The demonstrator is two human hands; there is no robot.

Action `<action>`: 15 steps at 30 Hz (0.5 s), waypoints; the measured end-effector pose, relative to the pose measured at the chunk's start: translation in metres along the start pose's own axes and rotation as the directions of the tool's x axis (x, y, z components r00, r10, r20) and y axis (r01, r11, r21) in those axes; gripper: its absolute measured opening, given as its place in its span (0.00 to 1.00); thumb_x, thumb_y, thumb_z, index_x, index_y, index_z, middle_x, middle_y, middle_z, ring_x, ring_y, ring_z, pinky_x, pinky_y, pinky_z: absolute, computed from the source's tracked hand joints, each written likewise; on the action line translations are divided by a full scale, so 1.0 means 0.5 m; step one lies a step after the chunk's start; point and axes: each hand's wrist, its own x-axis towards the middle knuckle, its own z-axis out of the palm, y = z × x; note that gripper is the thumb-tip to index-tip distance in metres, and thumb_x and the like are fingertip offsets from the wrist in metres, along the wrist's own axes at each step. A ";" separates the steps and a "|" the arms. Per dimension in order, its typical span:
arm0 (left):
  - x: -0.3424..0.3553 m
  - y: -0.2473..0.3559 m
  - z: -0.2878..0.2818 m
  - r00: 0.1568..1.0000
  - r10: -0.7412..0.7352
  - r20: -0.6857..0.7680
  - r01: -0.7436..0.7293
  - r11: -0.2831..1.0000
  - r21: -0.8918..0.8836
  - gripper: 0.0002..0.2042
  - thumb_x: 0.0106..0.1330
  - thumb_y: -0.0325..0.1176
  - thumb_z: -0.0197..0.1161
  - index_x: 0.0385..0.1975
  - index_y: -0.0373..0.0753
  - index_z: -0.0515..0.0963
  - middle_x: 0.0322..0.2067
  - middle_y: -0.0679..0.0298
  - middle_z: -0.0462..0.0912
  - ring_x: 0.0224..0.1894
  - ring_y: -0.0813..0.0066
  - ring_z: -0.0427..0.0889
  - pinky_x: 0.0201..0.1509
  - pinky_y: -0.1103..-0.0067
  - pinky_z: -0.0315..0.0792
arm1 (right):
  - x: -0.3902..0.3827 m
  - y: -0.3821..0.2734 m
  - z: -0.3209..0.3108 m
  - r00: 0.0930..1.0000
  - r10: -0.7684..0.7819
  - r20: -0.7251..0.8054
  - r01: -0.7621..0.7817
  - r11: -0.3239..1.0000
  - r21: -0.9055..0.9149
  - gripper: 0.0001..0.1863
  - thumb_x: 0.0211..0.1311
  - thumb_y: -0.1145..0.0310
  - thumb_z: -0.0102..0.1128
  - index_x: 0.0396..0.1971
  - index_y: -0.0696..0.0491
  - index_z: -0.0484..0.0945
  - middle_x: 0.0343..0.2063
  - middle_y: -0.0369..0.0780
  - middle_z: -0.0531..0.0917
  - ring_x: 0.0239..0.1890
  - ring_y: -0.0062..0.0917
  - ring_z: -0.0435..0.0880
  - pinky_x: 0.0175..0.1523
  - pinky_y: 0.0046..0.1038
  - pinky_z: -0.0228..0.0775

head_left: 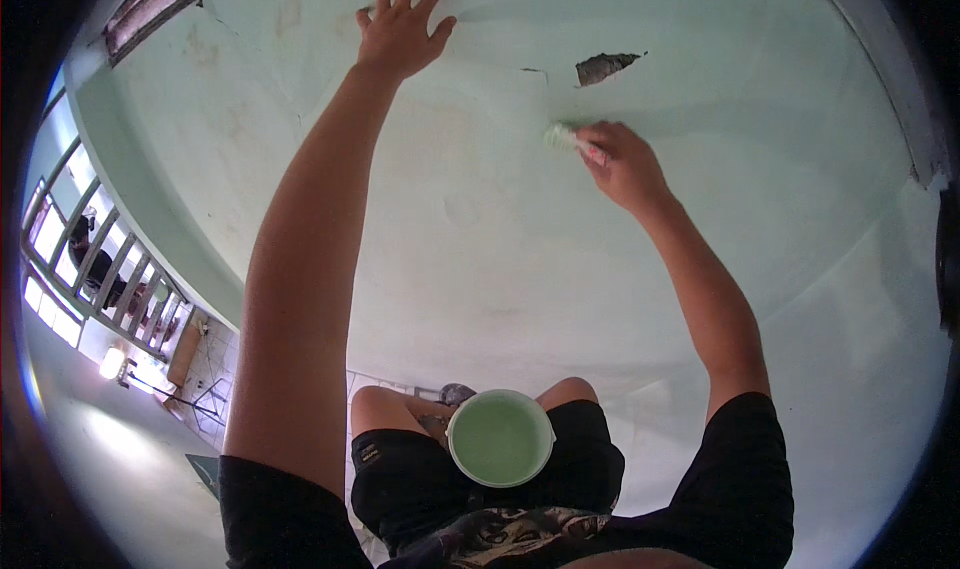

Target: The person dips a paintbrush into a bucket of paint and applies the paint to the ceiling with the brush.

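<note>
My right hand (627, 164) is closed round the handle of a paintbrush (564, 137). Its pale green, paint-covered bristles lie against the light green wall (480, 219), just below a dark chipped hole (605, 67). Higher up and to the left, my left hand (402, 27) rests on the wall with its fingers spread, holding nothing. A white bucket (552, 439) of pale green paint (500, 439) sits at my lap, between my thighs.
A metal railing (110, 249) runs along the left, with a person in dark clothes (95, 259) beyond it. Below it, a lit lamp (113, 363) stands near a tripod (205, 406) on the tiled floor. A framed opening (150, 11) breaks the wall at upper left.
</note>
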 end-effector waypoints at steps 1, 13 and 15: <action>0.005 -0.001 0.004 1.000 0.011 -0.021 -0.011 1.000 -0.005 0.28 0.64 0.53 0.53 0.65 0.70 0.53 0.67 0.71 0.52 0.67 0.60 0.54 0.62 0.50 0.57 | 0.004 -0.012 -0.017 1.000 0.005 0.006 -0.005 1.000 -0.002 0.10 0.55 0.68 0.59 0.38 0.49 0.76 0.36 0.35 0.80 0.38 0.32 0.77 0.42 0.32 0.74; 0.003 0.011 0.010 1.000 0.001 -0.020 -0.001 1.000 -0.027 0.29 0.64 0.54 0.52 0.65 0.69 0.53 0.68 0.70 0.49 0.68 0.62 0.51 0.62 0.49 0.55 | -0.066 -0.026 -0.073 1.000 0.024 0.010 -0.025 1.000 0.014 0.20 0.44 0.77 0.62 0.41 0.45 0.76 0.35 0.31 0.79 0.40 0.27 0.78 0.39 0.28 0.75; 0.001 0.014 0.009 1.000 -0.020 -0.002 0.020 1.000 -0.002 0.29 0.64 0.54 0.52 0.65 0.69 0.53 0.67 0.70 0.50 0.68 0.62 0.51 0.62 0.48 0.54 | -0.066 -0.023 -0.072 1.000 0.002 -0.004 -0.002 1.000 0.003 0.21 0.43 0.77 0.62 0.41 0.46 0.76 0.35 0.32 0.79 0.40 0.28 0.78 0.39 0.28 0.76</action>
